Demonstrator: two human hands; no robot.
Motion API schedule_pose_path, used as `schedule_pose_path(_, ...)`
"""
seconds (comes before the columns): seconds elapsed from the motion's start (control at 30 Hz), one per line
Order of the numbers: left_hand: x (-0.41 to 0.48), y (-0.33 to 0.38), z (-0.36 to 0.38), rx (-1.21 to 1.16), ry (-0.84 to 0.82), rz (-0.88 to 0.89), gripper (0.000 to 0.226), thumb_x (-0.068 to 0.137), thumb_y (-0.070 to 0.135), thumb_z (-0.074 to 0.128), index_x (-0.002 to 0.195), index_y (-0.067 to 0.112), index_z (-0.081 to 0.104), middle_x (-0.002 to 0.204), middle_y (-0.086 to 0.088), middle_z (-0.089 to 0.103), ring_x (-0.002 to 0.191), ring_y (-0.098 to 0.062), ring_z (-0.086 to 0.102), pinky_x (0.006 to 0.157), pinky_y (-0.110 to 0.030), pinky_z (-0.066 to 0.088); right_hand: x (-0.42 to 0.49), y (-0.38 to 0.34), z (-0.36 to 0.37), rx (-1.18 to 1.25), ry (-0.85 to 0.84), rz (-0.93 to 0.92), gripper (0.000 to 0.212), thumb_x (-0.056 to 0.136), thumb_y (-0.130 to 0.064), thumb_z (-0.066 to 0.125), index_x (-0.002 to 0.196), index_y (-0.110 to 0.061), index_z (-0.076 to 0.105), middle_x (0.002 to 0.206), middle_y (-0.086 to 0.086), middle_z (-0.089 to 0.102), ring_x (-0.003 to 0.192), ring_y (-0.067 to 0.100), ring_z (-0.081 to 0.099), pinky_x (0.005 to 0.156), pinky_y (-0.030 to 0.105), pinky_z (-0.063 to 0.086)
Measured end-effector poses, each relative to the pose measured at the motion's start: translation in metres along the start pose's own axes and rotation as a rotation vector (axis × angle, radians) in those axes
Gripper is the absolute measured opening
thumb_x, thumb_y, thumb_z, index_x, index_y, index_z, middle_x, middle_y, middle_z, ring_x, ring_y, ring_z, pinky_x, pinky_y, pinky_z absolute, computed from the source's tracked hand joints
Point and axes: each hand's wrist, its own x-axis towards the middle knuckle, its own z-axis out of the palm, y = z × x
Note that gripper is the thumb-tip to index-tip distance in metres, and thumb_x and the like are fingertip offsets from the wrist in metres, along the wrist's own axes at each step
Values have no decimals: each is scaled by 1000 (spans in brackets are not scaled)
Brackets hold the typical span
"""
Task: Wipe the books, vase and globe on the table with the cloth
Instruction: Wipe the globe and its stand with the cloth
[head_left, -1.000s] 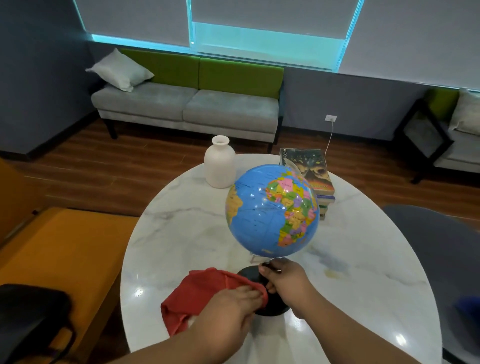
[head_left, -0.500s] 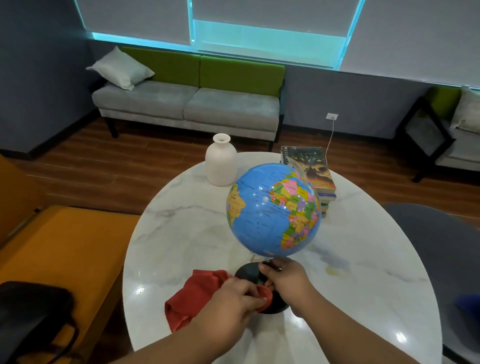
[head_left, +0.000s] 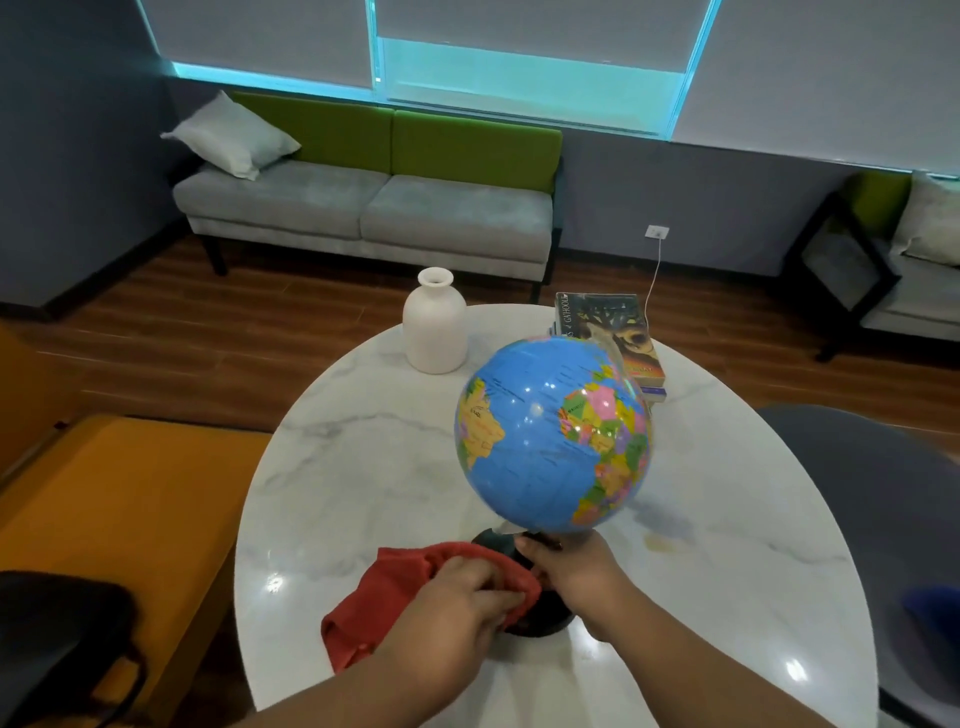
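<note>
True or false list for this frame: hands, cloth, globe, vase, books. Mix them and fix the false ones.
1. The left hand presses the red cloth against the globe's black base. True.
2. The right hand lies flat on the table. False: its fingers are curled round the globe at its stem, just under the sphere.
3. The vase lies on its side. False: it stands upright near the table's far edge.
4. The books sit stacked behind the globe, to the right of the vase. True.
</note>
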Motion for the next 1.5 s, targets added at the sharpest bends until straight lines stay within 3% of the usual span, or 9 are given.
schedule_pose_path(0.13, 1, -28, 0, 60, 60, -171, 37, 84, 25, 45, 108, 24, 73, 109, 8, 68, 96, -11, 65, 90, -12, 44, -3, 5, 6, 146, 18, 72, 15, 82, -6, 73, 91, 2, 65, 55, 7, 59, 46, 16, 52, 48, 26, 48)
schedule_pose_path(0.27, 24, -31, -6, 95, -8, -186, 45, 85, 30, 36, 118, 26, 67, 116, 7, 66, 104, -14, 60, 87, -16, 43, -1, 2, 4, 72, -16, 31, 12, 83, -13, 72, 89, -5, 65, 53, 4, 61, 47, 14, 57, 51, 24, 49)
schedule_pose_path(0.47, 61, -37, -10, 164, -297, -338, 38, 102, 33, 34, 138, 38, 44, 146, 10, 40, 137, -16, 32, 107, -33, 32, 6, -4, -4, -3, -84, 13, 9, 88, -15, 68, 92, -8, 65, 60, 8, 61, 52, 14, 58, 56, 24, 51)
schedule_pose_path(0.73, 59, -37, -2, 3, -262, -366, 34, 94, 34, 37, 122, 33, 56, 125, 3, 54, 119, -20, 50, 100, -35, 41, 7, -4, -4, -76, -69, -12, 6, 90, -18, 66, 85, -15, 63, 58, 4, 61, 50, 11, 58, 58, 23, 52)
schedule_pose_path(0.93, 28, -40, 5, 87, -70, -212, 59, 83, 46, 21, 128, 30, 55, 120, 12, 60, 109, -11, 45, 95, -25, 40, 5, -5, 4, -93, -92, -17, 10, 90, -18, 65, 90, -8, 65, 59, 6, 60, 52, 13, 58, 59, 24, 54)
schedule_pose_path(1.13, -2, -29, 4, 124, 49, 52, 38, 85, 28, 50, 120, 29, 62, 121, 18, 59, 99, -2, 47, 87, -16, 43, 5, -9, 2, -76, -74, 9, 18, 90, -17, 65, 100, -2, 66, 60, 8, 60, 49, 11, 58, 55, 22, 51)
schedule_pose_path(1.23, -10, -30, 4, 152, 33, 175, 31, 95, 29, 47, 122, 29, 61, 126, 19, 59, 98, -4, 49, 89, -14, 39, 3, -9, 3, -47, -71, 13, 11, 89, -15, 67, 94, -5, 66, 59, 9, 61, 53, 16, 59, 59, 28, 55)
schedule_pose_path(1.43, -6, -41, 3, 60, 149, -273, 52, 92, 41, 32, 138, 25, 50, 137, 18, 47, 121, -10, 50, 101, -5, 20, 0, -12, 11, 9, -51, 22, 9, 88, -11, 68, 88, -10, 59, 60, 3, 60, 49, 15, 56, 50, 22, 51)
schedule_pose_path(1.5, 1, -29, 4, 138, 124, -290, 47, 89, 33, 37, 128, 23, 60, 130, 15, 57, 105, -17, 59, 95, -12, 33, 2, -12, 10, -26, -41, 14, 8, 89, -12, 66, 88, -7, 60, 60, 6, 59, 49, 13, 55, 50, 21, 50)
